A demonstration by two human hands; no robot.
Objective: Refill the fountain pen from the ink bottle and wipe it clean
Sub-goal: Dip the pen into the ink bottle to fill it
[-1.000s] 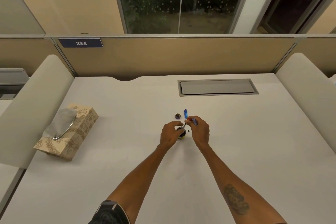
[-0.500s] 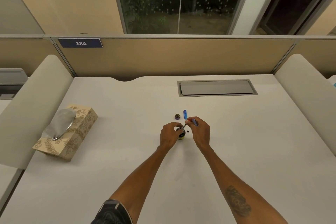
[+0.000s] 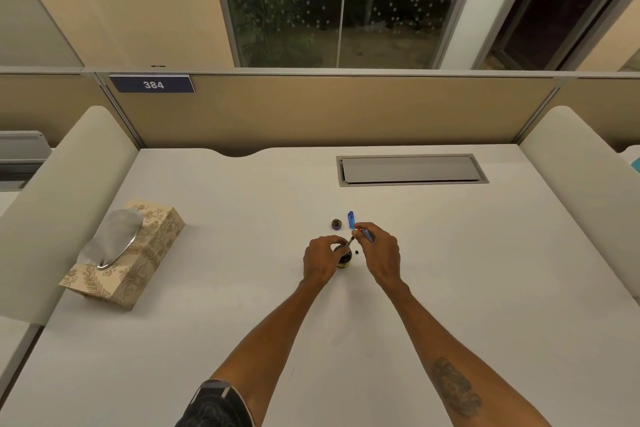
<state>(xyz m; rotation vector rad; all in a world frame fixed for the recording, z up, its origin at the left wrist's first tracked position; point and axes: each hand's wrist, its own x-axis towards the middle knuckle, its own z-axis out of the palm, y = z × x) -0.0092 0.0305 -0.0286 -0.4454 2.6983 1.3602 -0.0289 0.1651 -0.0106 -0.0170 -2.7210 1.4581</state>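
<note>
A small dark ink bottle [image 3: 345, 257] stands uncapped on the white desk [image 3: 485, 270]. My left hand [image 3: 321, 259] grips its left side and hides most of it. My right hand [image 3: 379, 255] pinches the blue fountain pen [image 3: 363, 236], tilted with its nib pointing down into the bottle's mouth. The bottle's round dark cap [image 3: 336, 224] lies just beyond, and the blue pen cap [image 3: 351, 219] lies beside it. A tiny dark speck [image 3: 356, 252] sits on the desk right of the bottle.
A patterned tissue box [image 3: 138, 260] with a tissue sticking out sits at the left. A grey cable hatch [image 3: 412, 170] is set into the desk's far side. Padded dividers flank the desk, with a partition wall labelled 384 behind.
Both hands stay at the bottle with the pen's nib held in its mouth. Only the camera view has shifted slightly.
</note>
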